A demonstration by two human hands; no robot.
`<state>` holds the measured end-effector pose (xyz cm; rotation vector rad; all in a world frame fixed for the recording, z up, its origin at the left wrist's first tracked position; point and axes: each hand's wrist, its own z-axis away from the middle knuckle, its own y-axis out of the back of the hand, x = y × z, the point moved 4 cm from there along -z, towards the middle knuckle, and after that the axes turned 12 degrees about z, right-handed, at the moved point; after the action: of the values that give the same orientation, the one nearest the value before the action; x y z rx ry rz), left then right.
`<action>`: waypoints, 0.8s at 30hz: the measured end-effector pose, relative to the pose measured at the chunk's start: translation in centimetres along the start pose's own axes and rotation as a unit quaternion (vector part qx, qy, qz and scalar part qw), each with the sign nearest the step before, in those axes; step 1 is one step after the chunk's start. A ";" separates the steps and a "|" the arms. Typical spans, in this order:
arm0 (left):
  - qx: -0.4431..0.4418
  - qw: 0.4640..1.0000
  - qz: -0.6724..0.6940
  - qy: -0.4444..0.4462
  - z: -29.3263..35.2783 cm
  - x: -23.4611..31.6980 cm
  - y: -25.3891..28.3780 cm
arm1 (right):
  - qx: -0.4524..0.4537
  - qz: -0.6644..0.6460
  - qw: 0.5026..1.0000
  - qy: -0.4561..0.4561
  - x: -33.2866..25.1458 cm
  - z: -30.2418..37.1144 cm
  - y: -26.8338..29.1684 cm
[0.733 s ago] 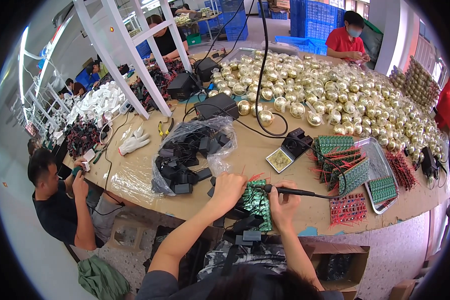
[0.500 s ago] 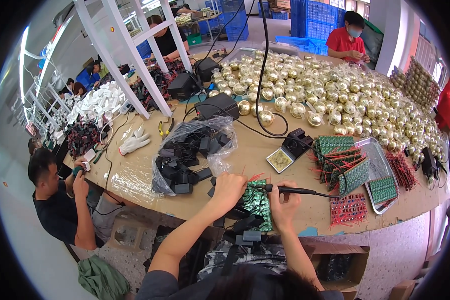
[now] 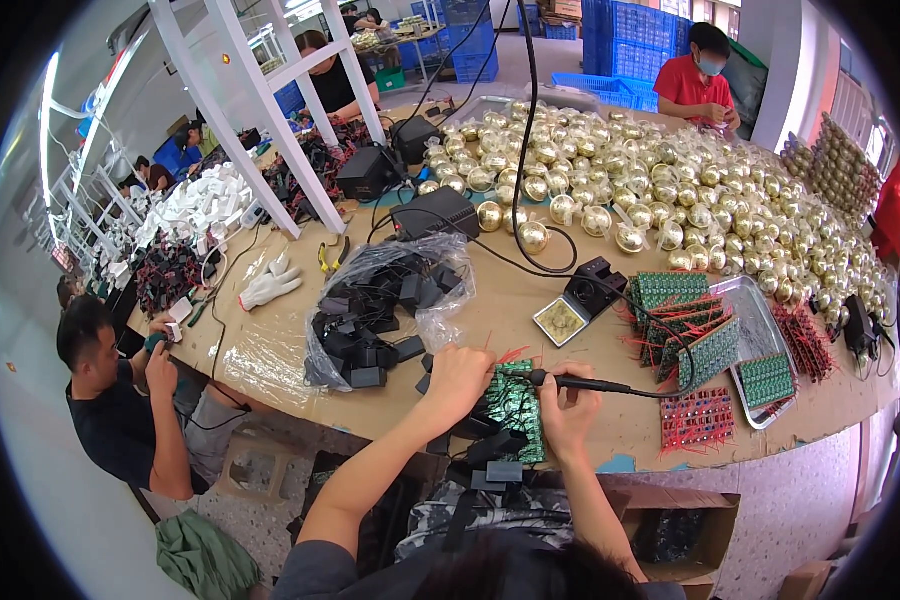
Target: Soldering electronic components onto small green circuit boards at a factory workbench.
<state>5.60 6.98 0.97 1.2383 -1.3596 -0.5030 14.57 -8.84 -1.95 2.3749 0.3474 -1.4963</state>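
Note:
My right hand (image 3: 570, 410) grips a black soldering iron (image 3: 595, 383), its tip end pointing left over the upper part of a green circuit board panel (image 3: 522, 425). The board lies at the table's near edge. At the board's upper left, my left hand (image 3: 458, 385) is closed with fingertips together, and what they pinch is hidden. Thin red wires (image 3: 513, 354) stick out just beyond those fingertips. Several small black boxes with leads (image 3: 497, 446) lie along the board's lower left, partly over it.
Past my left hand sits a plastic bag of black boxes (image 3: 365, 330). A soldering iron stand with a yellowish tray (image 3: 560, 322) is ahead. Stacked circuit boards (image 3: 710, 350) and a metal tray (image 3: 755, 300) lie right. Gold balls (image 3: 610, 190) cover the far table. A co-worker (image 3: 110, 390) sits left.
Both my hands, the iron and the board stay practically in place. Across the table, the co-worker in red has shifted slightly.

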 end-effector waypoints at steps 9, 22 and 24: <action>-0.002 1.000 -0.007 0.003 0.0 0.0 0.0 | 0.105 -0.016 0.994 -0.004 0.5 0.0 0.8; -0.001 1.000 -0.010 0.012 0.0 -0.5 -0.5 | 0.109 -0.084 0.990 -0.018 0.7 0.3 1.0; 0.000 1.000 -0.009 0.013 0.0 -0.5 -0.4 | 0.105 -0.070 0.992 -0.009 0.6 0.2 1.4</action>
<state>5.67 7.31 0.36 1.2544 -1.3275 -0.4974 15.13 -10.15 -2.37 2.5429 0.3763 -1.6936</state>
